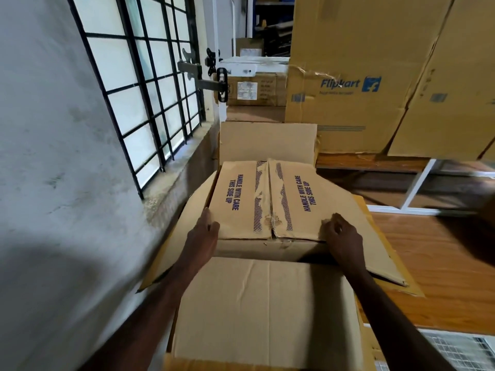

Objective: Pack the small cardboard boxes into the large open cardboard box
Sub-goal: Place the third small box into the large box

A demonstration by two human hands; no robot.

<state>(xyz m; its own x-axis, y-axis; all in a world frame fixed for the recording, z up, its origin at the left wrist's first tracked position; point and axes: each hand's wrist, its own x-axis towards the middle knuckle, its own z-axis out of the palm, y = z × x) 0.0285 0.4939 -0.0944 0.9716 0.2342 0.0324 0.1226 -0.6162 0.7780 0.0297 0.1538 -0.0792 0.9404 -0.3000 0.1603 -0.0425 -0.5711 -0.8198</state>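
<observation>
Creased brown cardboard, a small box (263, 199) with torn tape, is gripped at both near corners by left hand (205, 231) and right hand (341, 236) over the large box (265, 303).

Small cardboard box (257, 199): tan, dark blue lettering, blue diagonal-striped bands along centre seam. Large open cardboard box (265, 303): plain tan. Stacked carton (356, 76): brown, blue logo print. Window grille (139, 84): black. Floor (442, 263): orange-brown woodgrain. Wall (53, 156): grey-white, mottled.
</observation>
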